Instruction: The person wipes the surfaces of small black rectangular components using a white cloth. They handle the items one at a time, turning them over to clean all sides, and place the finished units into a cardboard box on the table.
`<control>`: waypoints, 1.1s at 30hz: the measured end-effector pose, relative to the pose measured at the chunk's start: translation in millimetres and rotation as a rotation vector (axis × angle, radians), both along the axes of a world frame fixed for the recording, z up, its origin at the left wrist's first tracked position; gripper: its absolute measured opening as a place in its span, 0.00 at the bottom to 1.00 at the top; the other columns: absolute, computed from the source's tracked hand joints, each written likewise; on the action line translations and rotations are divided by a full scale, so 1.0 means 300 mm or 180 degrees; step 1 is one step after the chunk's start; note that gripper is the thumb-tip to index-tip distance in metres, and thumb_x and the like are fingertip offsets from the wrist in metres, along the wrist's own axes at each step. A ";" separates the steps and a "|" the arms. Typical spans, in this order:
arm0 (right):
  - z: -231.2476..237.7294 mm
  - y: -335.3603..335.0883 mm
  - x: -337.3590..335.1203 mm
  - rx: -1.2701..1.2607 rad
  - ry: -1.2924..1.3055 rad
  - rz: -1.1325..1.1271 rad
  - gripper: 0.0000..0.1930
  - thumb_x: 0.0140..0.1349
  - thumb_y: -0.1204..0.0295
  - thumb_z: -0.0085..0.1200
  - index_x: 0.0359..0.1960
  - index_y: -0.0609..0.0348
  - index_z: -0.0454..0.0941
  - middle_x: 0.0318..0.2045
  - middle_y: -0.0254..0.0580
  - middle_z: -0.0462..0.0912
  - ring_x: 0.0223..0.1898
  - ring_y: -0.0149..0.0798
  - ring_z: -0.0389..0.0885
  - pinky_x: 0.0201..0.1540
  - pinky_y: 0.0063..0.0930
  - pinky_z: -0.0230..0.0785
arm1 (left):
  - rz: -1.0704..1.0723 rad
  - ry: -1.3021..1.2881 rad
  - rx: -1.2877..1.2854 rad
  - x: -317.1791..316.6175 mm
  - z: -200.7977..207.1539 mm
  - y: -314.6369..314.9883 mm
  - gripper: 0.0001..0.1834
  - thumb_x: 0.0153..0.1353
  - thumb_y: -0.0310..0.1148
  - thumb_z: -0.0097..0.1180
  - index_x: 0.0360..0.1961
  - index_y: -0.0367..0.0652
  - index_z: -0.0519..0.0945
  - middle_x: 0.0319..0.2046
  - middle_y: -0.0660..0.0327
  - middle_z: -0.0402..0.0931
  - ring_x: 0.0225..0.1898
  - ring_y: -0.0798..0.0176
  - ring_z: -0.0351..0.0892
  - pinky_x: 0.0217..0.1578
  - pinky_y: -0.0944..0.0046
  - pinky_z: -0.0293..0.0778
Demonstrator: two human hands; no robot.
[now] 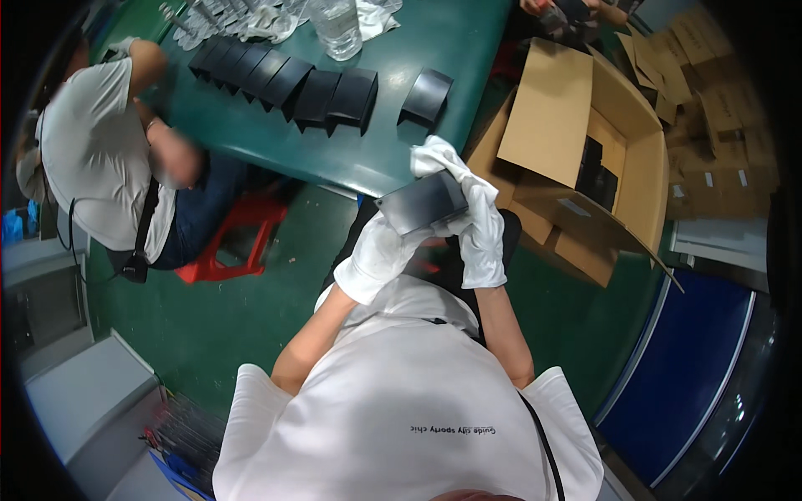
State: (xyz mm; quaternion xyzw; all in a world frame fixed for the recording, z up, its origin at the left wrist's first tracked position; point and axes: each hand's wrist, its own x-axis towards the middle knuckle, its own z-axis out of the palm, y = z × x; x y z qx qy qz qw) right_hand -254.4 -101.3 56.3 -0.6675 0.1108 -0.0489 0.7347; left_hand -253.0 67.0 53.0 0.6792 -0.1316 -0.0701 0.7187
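A black rectangular part (420,203) with a smooth, slightly shiny face is held above my lap, just off the table's near edge. My left hand (378,255), in a white glove, grips its left and lower side. On the other side my right hand (483,246), also gloved in white, is closed on a white cloth (451,160) that lies against the part's right end. The right fingertips are partly hidden by the cloth and the part. Beyond them, one similar black part (428,96) stands alone on the green table (376,159).
Several black parts (276,79) stand in a row on the table. Behind them are a clear plastic container (336,29) and white cloths (271,25). An open cardboard box (547,104) holding black pieces stands right. At left a person (96,159) sits on a red stool (238,238).
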 end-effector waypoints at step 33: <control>-0.012 0.203 0.217 -0.3562 -0.1945 0.0369 0.18 0.64 0.71 0.56 0.55 0.58 0.81 0.59 0.46 0.80 0.65 0.49 0.74 0.68 0.48 0.64 | -0.0203 0.2032 -0.4376 0.121 -0.245 0.088 0.21 0.79 0.36 0.38 0.67 0.40 0.68 0.59 0.59 0.76 0.61 0.63 0.74 0.68 0.60 0.63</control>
